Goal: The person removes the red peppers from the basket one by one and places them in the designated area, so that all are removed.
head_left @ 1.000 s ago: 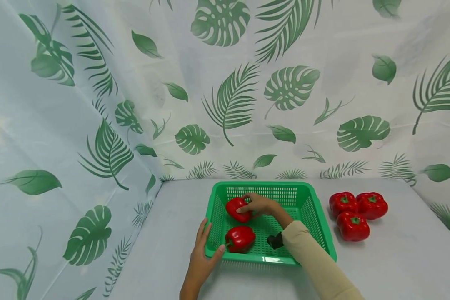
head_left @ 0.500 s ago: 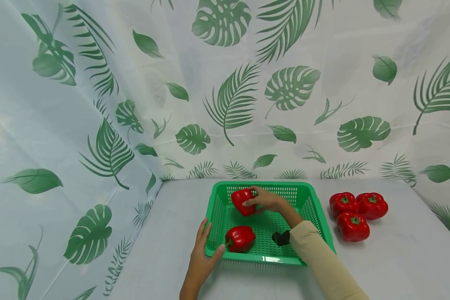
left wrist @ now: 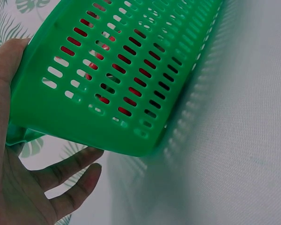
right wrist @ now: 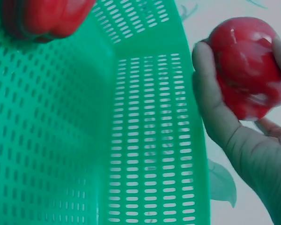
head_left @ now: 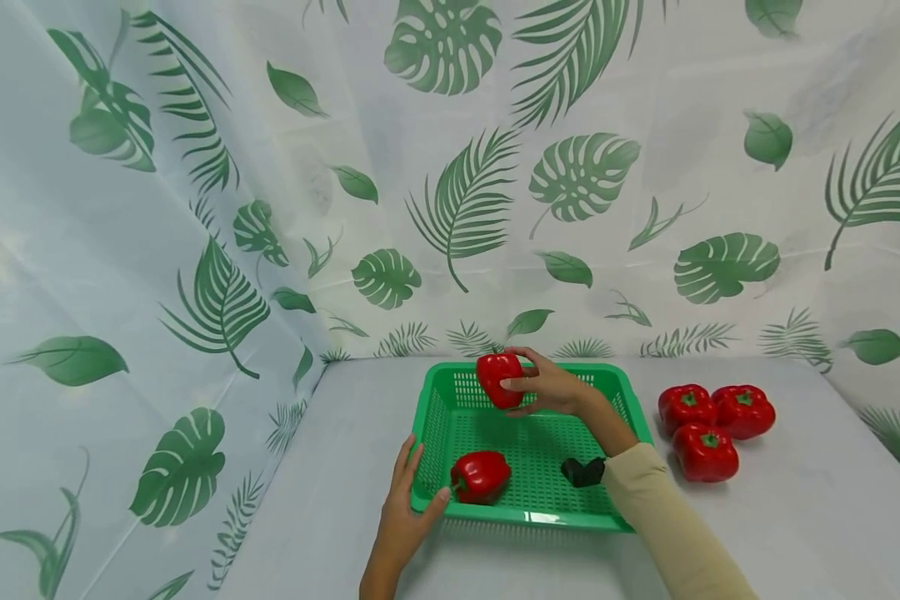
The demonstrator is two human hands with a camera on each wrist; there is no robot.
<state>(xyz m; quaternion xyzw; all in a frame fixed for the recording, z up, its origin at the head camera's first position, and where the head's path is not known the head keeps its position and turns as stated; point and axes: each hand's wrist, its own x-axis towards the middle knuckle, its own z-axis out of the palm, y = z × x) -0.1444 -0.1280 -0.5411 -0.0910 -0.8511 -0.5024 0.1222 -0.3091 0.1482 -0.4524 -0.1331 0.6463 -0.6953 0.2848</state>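
Green-leaf-printed white sheeting (head_left: 330,125) hangs down the left and runs right across twelve o'clock, behind the pale bench (head_left: 322,475). And there's the left hand (head_left: 407,512), spread wide at the eight o'clock corner of a rectangular green plastic basket (head_left: 528,454) with slotted walls, thumb at the near rim, fingers along the left side! Inside, just by that thumb, a glossy red bell pepper (head_left: 481,477) lies on its side at eight o'clock, stem end pointing out toward the left rim.

Now look up to eleven o'clock: a second shiny, blocky red bell pepper (head_left: 493,377) is up off the basket floor, roughly upright, stem end on top, and the right hand (head_left: 555,387) has it, thumb and fingers gripping it from the three o'clock side! Behind that hand, a beige cloth sleeve (head_left: 667,508) slants away toward five o'clock, a small black object (head_left: 582,472) just beside its cuff, too dark to identify.

Over to three o'clock, beyond the basket: three plump red bell peppers (head_left: 707,454) on the bench, bunched close together at ten, two and six, green stems up!
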